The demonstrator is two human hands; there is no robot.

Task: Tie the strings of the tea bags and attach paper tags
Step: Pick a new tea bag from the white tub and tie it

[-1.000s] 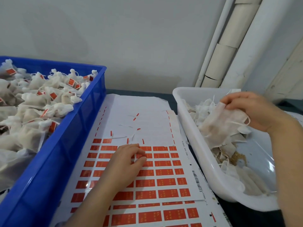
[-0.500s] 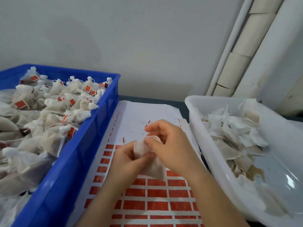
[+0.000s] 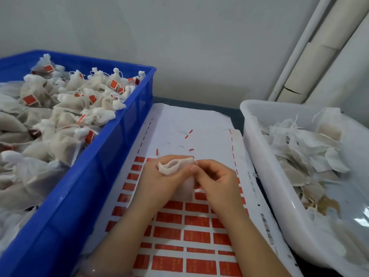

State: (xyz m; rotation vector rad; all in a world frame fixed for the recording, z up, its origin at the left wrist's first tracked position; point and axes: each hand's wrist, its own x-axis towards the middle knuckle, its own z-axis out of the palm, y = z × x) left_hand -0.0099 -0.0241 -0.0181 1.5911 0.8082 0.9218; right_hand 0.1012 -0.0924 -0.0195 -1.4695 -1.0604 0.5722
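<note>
Left hand [image 3: 159,182] grips the tea bag [image 3: 173,167], open mouth running left to right; right hand [image 3: 216,183] pinches its right corner

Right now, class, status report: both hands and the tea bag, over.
Left hand holds tea bag over tag sheet. Right hand pinches its top corner. No tag seen on it. Nothing in the way.

I see a blue crate [image 3: 111,148] holding off-white tied bags [image 3: 65,120] with red tags [image 3: 113,84]. The sheet [image 3: 199,120] is white, printed with a grid of red labels [image 3: 196,236] and red dashes down its edges. The tea bag [image 3: 173,166] being held is white. The tray [image 3: 257,148] is white; the counter [image 3: 199,102] is dark.
</note>
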